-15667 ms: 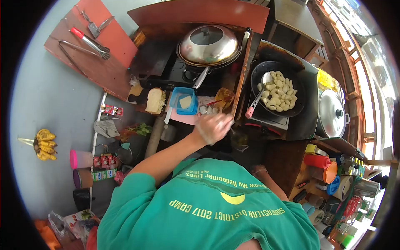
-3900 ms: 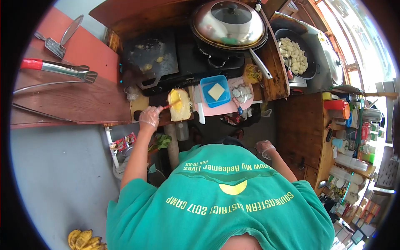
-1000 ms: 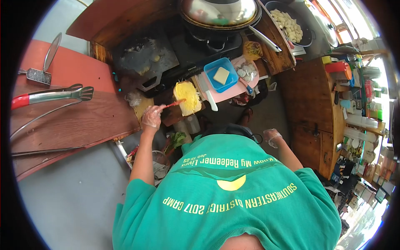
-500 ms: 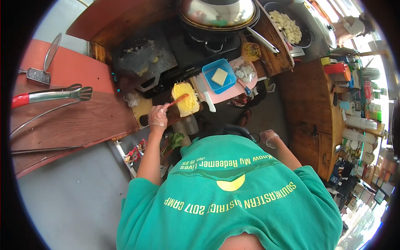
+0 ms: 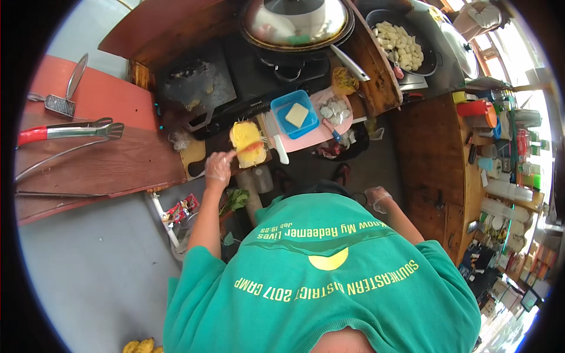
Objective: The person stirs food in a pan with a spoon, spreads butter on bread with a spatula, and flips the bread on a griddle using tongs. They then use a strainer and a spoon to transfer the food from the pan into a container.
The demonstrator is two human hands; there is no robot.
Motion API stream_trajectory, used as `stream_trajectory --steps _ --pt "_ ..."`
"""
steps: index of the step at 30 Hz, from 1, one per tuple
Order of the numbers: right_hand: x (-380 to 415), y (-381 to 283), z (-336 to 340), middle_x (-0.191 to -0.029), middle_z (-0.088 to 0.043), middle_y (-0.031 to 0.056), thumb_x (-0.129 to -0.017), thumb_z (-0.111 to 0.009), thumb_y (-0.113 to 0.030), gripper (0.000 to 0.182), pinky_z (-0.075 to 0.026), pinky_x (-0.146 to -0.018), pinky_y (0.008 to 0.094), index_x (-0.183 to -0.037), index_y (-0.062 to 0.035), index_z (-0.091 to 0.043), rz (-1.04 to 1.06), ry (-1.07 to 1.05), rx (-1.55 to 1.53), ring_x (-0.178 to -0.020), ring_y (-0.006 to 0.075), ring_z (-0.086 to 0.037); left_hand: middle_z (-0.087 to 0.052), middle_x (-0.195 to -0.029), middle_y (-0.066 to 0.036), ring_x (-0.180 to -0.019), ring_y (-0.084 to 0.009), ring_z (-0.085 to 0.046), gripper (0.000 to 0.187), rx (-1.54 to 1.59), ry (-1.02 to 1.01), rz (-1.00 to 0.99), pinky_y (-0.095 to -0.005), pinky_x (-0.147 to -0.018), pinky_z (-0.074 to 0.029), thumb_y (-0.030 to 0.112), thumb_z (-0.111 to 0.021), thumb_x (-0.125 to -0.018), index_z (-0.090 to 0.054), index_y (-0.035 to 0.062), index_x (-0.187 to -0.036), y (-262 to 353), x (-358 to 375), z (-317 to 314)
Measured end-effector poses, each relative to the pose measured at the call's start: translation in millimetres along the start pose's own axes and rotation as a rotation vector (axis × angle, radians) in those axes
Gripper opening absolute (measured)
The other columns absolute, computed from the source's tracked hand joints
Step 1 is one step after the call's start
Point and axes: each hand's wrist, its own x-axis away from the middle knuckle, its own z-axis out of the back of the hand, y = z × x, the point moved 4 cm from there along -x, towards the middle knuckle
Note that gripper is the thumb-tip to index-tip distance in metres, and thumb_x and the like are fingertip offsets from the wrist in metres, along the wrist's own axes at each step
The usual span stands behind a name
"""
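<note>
My left hand (image 5: 218,167), in a clear plastic glove, is closed on a reddish-orange spreader (image 5: 249,147). Its blurred blade lies across a slice of bread (image 5: 248,143) coated in something yellow. Pale shreds stick out along the bread's right edge. My right hand (image 5: 377,198), gloved too, hangs low beside my body with its fingers loosely apart, holding nothing I can see. Right of the bread, a white-handled knife (image 5: 281,149) lies along a pink cutting board (image 5: 308,140). A blue container (image 5: 282,122) on that board holds a pale yellow block (image 5: 296,115).
Behind the bread stands a dark griddle (image 5: 203,88); a large lidded pan (image 5: 297,26) sits to its right. Farther right, a pot (image 5: 436,59) holds pale pieces. Red-handled tongs (image 5: 76,132) and a grater (image 5: 60,106) lie on the left counter. A wooden cabinet (image 5: 426,176) stands right.
The view has shifted, and most counter items now appear farther left. The spreader has moved lower on the bread, towards its right edge. My right hand stays by my side.
</note>
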Motion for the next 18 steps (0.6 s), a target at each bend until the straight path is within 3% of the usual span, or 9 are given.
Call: stream_trajectory --steps 1,5,7,8,10,12,13,15,18 --pt "-1 13 -4 -0.099 -0.070 0.0168 -0.083 -0.055 -0.012 0.020 -0.056 -0.078 0.0407 -0.093 -0.0038 -0.070 0.006 0.020 -0.053 -0.095 0.0323 -0.069 -0.062 -0.084 -0.008 -0.088 -0.0303 -0.058 0.034 -0.042 -0.106 -0.028 -0.0428 -0.079 -0.047 0.002 -0.057 -0.075 -0.066 0.0157 -0.105 12 12 2" --pt "-1 77 -29 -0.087 -0.069 0.0143 -0.074 -0.062 -0.008 0.008 -0.054 -0.071 0.0401 -0.079 -0.0085 -0.068 -0.147 0.103 -0.415 -0.087 0.0323 -0.068 -0.065 -0.087 -0.010 -0.086 -0.0315 -0.060 0.027 0.013 -0.034 0.096 -0.0442 -0.079 -0.047 0.004 -0.059 -0.080 -0.068 0.0139 -0.103 10 69 -7" --pt "22 88 -6 -0.088 -0.069 0.0140 -0.076 -0.059 -0.010 0.010 -0.054 -0.071 0.0413 -0.079 -0.0096 -0.068 -0.084 -0.011 -0.093 -0.087 0.0329 -0.068 -0.066 -0.089 -0.011 -0.086 -0.0316 -0.061 0.023 0.054 0.044 0.191 -0.0444 -0.079 -0.046 0.006 -0.059 -0.084 -0.069 0.0133 -0.104 18 75 -2" --pt "24 96 -6 -0.088 -0.069 0.0140 -0.076 -0.059 -0.010 0.010 -0.054 -0.071 0.0413 -0.079 -0.0096 -0.068 -0.083 -0.002 -0.092 -0.087 0.0329 -0.068 -0.066 -0.088 -0.012 -0.084 -0.0324 -0.061 0.022 0.033 0.113 0.294 -0.0447 -0.077 -0.047 0.006 -0.060 -0.084 -0.069 0.0123 -0.103 23 72 1" --pt "38 113 -9 -0.091 -0.071 0.0175 -0.083 -0.054 -0.011 0.019 -0.056 -0.074 0.0420 -0.091 -0.0037 -0.070 0.072 -0.021 0.101 -0.089 0.0330 -0.070 -0.063 -0.082 -0.015 -0.078 -0.0377 -0.059 0.023 0.087 0.245 0.421 -0.0470 -0.071 -0.045 0.001 -0.059 -0.083 -0.069 0.0110 -0.101 33 66 -5" --pt "36 146 -33 -0.095 -0.070 0.0190 -0.080 -0.057 -0.006 0.019 -0.057 -0.075 0.0415 -0.093 -0.0029 -0.070 0.022 -0.072 0.066 -0.094 0.0337 -0.069 -0.065 -0.083 -0.019 -0.077 -0.0392 -0.060 0.022 0.133 0.192 0.667 -0.0470 -0.069 -0.046 0.001 -0.059 -0.084 -0.070 0.0092 -0.102 41 79 -29" --pt "43 154 -26 -0.099 -0.069 0.0200 -0.077 -0.059 -0.001 0.021 -0.058 -0.077 0.0418 -0.094 -0.0010 -0.070 -0.045 -0.061 -0.008 -0.098 0.0340 -0.068 -0.065 -0.085 -0.020 -0.078 -0.0395 -0.061 0.022 0.187 0.277 0.593 -0.0463 -0.069 -0.047 0.002 -0.059 -0.086 -0.070 0.0090 -0.103 51 88 -38" --pt "37 187 -48 -0.094 -0.070 0.0142 -0.083 -0.054 -0.017 0.018 -0.056 -0.077 0.0411 -0.089 -0.0070 -0.068 -0.049 0.029 0.003 -0.093 0.0320 -0.068 -0.066 -0.084 -0.018 -0.076 -0.0351 -0.063 0.021 0.214 0.263 0.638 -0.0430 -0.070 -0.048 0.003 -0.059 -0.087 -0.069 0.0072 -0.105 82 104 -50" --pt "28 232 -71 -0.093 -0.069 0.0136 -0.083 -0.054 -0.016 0.016 -0.056 -0.076 0.0391 -0.088 -0.0067 -0.067 -0.012 0.032 0.035 -0.093 0.0305 -0.067 -0.068 -0.082 -0.011 -0.074 -0.0254 -0.064 0.022 0.426 0.252 0.682 -0.0371 -0.069 -0.050 0.003 -0.058 -0.089 -0.068 0.0042 -0.108 116 100 -93"
